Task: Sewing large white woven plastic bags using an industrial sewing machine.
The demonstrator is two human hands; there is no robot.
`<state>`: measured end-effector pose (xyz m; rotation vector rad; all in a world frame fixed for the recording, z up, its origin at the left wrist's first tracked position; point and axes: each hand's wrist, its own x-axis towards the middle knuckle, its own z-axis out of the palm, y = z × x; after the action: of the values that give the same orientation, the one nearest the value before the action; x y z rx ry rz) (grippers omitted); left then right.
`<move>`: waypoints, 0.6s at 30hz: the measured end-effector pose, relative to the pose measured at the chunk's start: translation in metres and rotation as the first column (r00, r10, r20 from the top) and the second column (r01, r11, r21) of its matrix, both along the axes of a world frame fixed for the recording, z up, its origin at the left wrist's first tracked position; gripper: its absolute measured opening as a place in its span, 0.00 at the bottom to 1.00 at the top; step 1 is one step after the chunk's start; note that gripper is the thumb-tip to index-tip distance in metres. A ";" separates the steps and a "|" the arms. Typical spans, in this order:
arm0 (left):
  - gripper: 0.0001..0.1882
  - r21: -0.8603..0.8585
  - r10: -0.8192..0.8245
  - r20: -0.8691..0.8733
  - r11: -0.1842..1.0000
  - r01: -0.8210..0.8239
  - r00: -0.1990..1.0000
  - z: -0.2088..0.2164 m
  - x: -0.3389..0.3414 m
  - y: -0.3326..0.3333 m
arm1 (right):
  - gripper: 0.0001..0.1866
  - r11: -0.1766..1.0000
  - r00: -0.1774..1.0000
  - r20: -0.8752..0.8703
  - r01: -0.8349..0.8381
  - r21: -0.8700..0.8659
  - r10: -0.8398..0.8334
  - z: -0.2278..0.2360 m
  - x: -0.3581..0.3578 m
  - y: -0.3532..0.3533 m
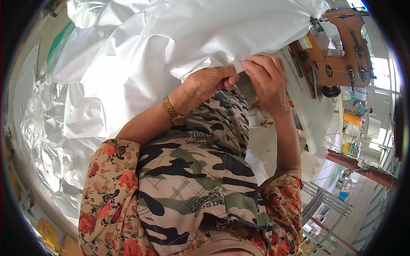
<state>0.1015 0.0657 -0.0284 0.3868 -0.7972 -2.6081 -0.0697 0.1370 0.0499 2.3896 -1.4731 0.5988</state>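
Observation:
A large sheet of shiny white textured material spreads across the table and hangs down on the left. My left hand, with a gold watch on its wrist, pinches a small white strip at the sheet's near edge. Thumb and fingers of my right hand close on the other end of that strip, so both hands meet there. Whether the strip is part of the sheet or separate, I cannot tell. Below the hands, a camouflage apron covers my lap.
A brown sewing machine stands on the table to the right, with a black knob near my right hand. Beyond it are an orange thread cone and metal frames. A yellow roll lies at lower left.

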 end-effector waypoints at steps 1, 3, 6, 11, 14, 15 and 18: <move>0.17 -0.002 0.005 0.000 1.000 -0.005 1.000 0.003 0.001 0.001 | 0.15 1.000 1.000 0.003 0.003 0.002 -0.003 -0.001 0.000 0.001; 0.21 0.004 -0.027 0.031 1.000 0.027 0.999 0.007 0.003 0.003 | 0.15 1.000 1.000 0.007 0.001 0.002 -0.001 -0.002 0.002 0.003; 0.26 -0.009 -0.084 -0.082 0.996 0.084 0.993 0.002 0.004 -0.002 | 0.14 1.000 0.999 0.048 0.007 -0.004 -0.007 -0.001 0.004 0.004; 0.30 0.024 -0.085 -0.138 0.996 0.089 0.987 0.008 0.004 -0.003 | 0.12 0.985 0.997 0.028 -0.060 -0.161 0.066 -0.010 0.000 0.008; 0.31 0.038 -0.101 -0.143 0.994 0.107 0.985 0.009 0.004 -0.004 | 0.12 0.972 0.995 -0.055 -0.093 -0.216 0.083 -0.010 -0.003 0.010; 0.31 0.046 -0.108 -0.148 0.992 0.116 0.983 0.009 0.004 -0.005 | 0.12 0.972 0.995 -0.056 -0.093 -0.218 0.083 -0.010 -0.005 0.011; 0.30 0.006 -0.107 -0.173 0.994 0.110 0.979 0.009 0.005 -0.003 | 0.13 0.974 0.993 -0.029 -0.121 -0.194 0.118 -0.013 -0.008 0.012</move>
<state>0.1067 0.0624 -0.0193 0.1219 -0.7592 -2.7046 -0.0775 0.1490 0.0372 2.3349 -1.2087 0.7126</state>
